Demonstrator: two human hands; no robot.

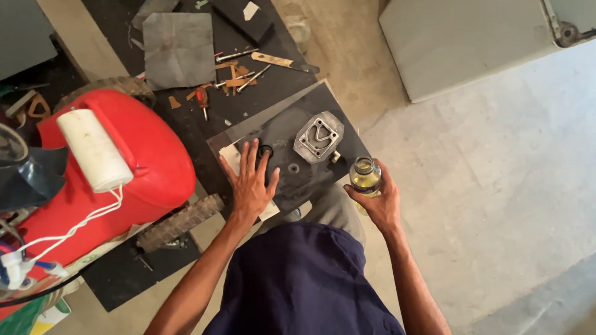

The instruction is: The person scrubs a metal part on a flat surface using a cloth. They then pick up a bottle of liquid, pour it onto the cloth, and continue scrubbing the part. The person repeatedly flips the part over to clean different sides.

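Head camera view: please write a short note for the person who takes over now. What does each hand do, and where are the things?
Left hand: flat on the dark sheet, fingertips at a small black ring.
Right hand: holds a small glass bottle of yellowish liquid, apparently uncapped.
Metal cover plate: lies on the sheet, untouched.
Hand tools: lie on the dark mat behind.
Done or left: the pictures cannot tell whether liquid is applied.

A dusty grey concrete floor point(511, 197) carries a long black rubber mat point(180, 109). On the mat lie a grey square sheet point(179, 48), scattered small metal tools point(238, 78) and a dark flat board point(292, 154), which bears a grey cast-metal cover plate point(319, 136).
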